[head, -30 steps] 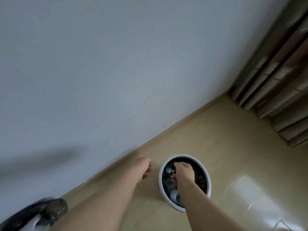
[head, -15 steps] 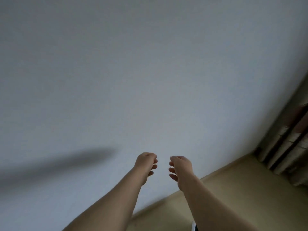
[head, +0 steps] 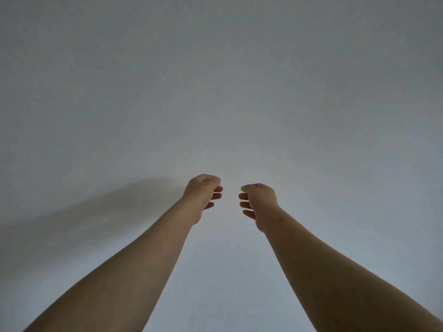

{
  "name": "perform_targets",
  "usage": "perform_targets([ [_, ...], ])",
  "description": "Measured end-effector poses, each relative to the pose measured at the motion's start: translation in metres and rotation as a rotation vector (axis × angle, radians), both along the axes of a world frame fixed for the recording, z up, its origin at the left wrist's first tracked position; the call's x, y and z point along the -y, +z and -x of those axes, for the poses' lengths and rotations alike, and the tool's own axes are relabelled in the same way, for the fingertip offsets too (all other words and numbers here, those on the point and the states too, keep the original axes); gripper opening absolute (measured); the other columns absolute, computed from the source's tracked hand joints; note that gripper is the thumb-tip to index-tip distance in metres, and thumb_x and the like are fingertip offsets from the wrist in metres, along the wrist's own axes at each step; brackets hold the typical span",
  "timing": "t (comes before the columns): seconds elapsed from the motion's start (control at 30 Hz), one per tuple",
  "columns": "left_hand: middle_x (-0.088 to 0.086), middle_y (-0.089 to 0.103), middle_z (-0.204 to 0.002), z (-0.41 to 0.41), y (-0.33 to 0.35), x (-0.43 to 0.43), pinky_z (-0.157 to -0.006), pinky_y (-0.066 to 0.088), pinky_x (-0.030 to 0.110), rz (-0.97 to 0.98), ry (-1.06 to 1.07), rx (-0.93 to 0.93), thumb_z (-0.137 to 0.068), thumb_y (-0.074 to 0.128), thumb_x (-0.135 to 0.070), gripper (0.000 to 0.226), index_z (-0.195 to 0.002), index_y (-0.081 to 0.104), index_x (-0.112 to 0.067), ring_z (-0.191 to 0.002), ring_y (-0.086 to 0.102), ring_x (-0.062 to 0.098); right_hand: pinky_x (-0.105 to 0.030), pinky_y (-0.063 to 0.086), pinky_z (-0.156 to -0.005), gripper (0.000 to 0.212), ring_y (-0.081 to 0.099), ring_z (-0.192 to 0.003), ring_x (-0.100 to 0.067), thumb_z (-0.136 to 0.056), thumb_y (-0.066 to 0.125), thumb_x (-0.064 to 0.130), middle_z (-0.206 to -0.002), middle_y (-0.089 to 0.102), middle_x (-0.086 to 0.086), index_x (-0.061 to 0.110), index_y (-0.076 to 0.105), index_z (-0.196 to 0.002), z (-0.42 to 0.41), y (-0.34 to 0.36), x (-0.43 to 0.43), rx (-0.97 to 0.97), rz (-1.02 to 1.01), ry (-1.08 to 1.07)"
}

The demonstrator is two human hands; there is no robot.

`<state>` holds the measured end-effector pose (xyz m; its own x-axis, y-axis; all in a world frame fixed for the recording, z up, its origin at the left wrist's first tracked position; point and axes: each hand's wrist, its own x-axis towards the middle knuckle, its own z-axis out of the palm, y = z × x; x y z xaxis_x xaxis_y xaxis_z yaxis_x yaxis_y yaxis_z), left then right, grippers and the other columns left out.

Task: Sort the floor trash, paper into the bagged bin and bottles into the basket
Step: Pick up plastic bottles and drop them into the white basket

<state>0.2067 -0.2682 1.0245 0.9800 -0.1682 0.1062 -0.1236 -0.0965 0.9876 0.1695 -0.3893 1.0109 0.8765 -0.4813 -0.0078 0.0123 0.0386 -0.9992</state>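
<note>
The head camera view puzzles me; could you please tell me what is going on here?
A person holds both bare arms out toward a plain pale grey wall. The left hand and the right hand hang side by side, apart, fingers loosely curled, holding nothing. No trash, bin or basket is in view, so the sorting cannot be judged.

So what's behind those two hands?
Only a plain grey wall, with a soft shadow on it beside the left hand. The right hand and both forearms cover the wall directly behind them. Nothing else shows.
</note>
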Motion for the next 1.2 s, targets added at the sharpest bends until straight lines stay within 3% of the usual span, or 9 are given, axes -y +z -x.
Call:
perform_targets([
  [0.13,-0.001,0.065,-0.09,0.015,0.04,-0.056,-0.071,0.049,0.027,0.022,0.162,0.098,-0.093,0.051,-0.022,0.011,-0.084,0.056,-0.024,-0.081,0.064,0.011,-0.03,0.046,-0.07,0.01,0.054,-0.072,-0.017,-0.091,0.048,0.011,-0.077,0.058,-0.002,0.012,0.056,-0.084,-0.007,0.04,-0.055,0.094,0.053,0.179],
  [0.27,-0.002,0.064,-0.089,0.028,0.054,-0.098,-0.069,0.048,0.025,0.022,0.305,0.109,-0.094,0.051,-0.021,0.012,-0.083,0.056,-0.023,-0.079,0.063,0.01,-0.03,0.046,-0.07,0.016,0.054,-0.07,-0.016,-0.09,0.048,0.011,-0.077,0.058,-0.003,0.015,0.054,-0.076,-0.007,0.06,-0.096,0.151,0.085,0.322],
  [0.63,-0.002,0.062,-0.081,0.108,0.079,-0.258,-0.062,0.045,0.023,0.045,0.769,0.215,-0.092,0.053,-0.017,0.013,-0.081,0.058,-0.021,-0.069,0.061,0.01,-0.026,0.044,-0.061,0.016,0.053,-0.066,-0.016,-0.091,0.05,0.012,-0.077,0.058,-0.002,0.016,0.053,-0.075,0.021,0.095,-0.251,0.287,0.099,0.75],
  [1.2,-0.003,0.061,-0.08,0.371,0.056,-0.634,-0.064,0.045,0.023,-0.088,1.361,0.25,-0.093,0.051,-0.017,0.015,-0.08,0.057,-0.022,-0.067,0.06,0.009,-0.024,0.042,-0.054,0.016,0.05,-0.058,-0.013,-0.089,0.051,0.011,-0.072,0.057,-0.001,0.016,0.053,-0.074,0.216,0.077,-0.681,0.341,0.049,1.389],
])
